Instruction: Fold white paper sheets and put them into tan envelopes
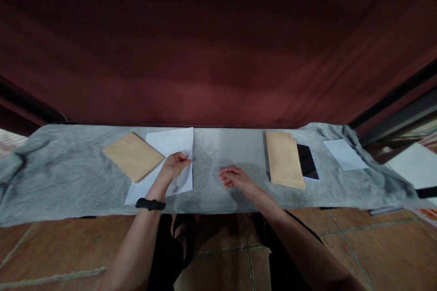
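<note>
My left hand, a black band on its wrist, is over white paper on the grey cloth. Its thumb and fingers are pinched together at the right part of the top sheet, and a shadow falls under them. A tan envelope lies partly on the paper's left side. My right hand hovers above the bare cloth between the paper and a stack of tan envelopes. Its fingers are loosely bent, slightly apart, and nothing shows in them.
Grey cloth covers the long narrow surface. A dark-screened phone or tablet lies partly under the envelope stack. Farther right is a white sheet. Dark red fabric rises behind the far edge, and brown floor tiles show below.
</note>
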{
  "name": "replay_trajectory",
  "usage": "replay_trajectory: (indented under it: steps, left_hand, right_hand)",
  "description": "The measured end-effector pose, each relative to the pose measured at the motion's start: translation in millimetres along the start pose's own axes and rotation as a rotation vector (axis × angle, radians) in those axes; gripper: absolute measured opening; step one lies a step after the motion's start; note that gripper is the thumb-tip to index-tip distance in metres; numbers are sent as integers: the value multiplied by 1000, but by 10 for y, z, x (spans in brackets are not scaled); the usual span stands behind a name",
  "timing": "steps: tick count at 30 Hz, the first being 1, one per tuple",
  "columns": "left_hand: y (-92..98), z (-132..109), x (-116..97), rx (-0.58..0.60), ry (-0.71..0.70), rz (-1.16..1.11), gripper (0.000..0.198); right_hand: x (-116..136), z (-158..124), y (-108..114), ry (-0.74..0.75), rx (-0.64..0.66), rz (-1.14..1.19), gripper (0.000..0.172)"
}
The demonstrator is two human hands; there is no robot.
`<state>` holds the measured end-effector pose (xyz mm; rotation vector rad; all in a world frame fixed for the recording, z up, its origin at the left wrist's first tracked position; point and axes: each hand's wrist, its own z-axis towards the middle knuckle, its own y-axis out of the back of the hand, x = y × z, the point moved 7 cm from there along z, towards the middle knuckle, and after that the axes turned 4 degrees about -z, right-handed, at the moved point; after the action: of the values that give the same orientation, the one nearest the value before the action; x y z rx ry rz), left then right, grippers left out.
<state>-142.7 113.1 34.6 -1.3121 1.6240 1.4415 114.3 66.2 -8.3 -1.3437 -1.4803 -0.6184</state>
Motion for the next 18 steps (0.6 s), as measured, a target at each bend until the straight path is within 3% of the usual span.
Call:
replay_trajectory:
  steps: [2, 4, 7, 11, 13, 15, 18]
  left_hand:
    - [-239, -69, -116, 46, -81, -83, 29]
    - [-601, -177, -213, 123, -135, -116, 25]
    - [-1155, -392, -393, 187, -298, -4, 18]
    - [-1606, -641, -584, 261, -447, 5, 14]
    - [-1685, -705, -653, 326, -496, -30, 13]
    - [-1641, -701, -686, 323, -527, -32, 10]
    - [-1400, -600, -658, 159, -557, 66, 8]
  right_hand:
    - [22, 31, 12, 15, -35, -4, 12]
    - [66, 59, 49, 29, -91, 0, 15]
    - [137, 102, 143, 48, -175, 9, 19]
    - [206, 162, 351, 112, -273, -44, 11]
    - [217, 183, 472, 131, -304, -86, 12]
    - [229, 192, 592, 142, -315, -111, 10]
    - [257, 188, 760, 152, -305, -134, 6]
